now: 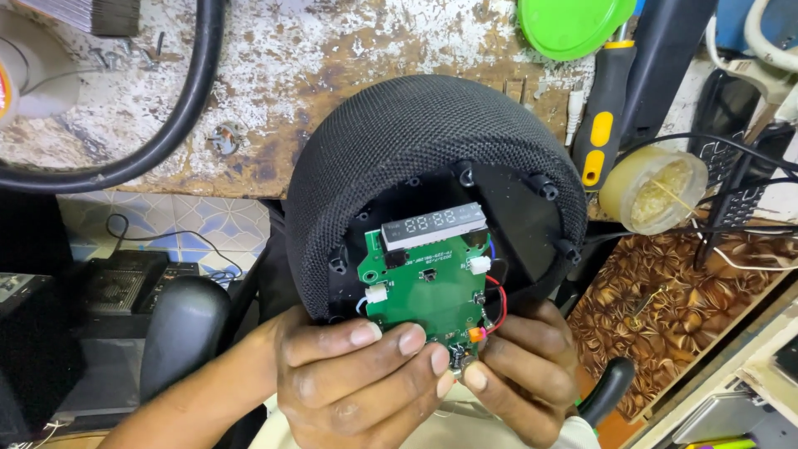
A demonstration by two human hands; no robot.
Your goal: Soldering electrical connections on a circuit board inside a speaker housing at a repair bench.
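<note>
Speaker shell (432,141) in black mesh sits cradled in both your hands, left hand (357,378) and right hand (524,374) curled closed, fingertips pinching its green circuit board (428,287).

Both hands sat low in the frame, just right of center, close together. The left hand (357,378) came in from the lower left, its forearm running diagonally up from the bottom edge, back of the hand toward the camera. Its fingers (391,345) were curled and stacked, pointing right, with 3 fingertips and their nails showing in a row near the middle. The right hand (524,378) rose from the bottom edge at lower right, its fingers bent inward toward the left, the thumb tip meeting the left fingertips at bottom center. Both hands were closed in a grip.
</note>
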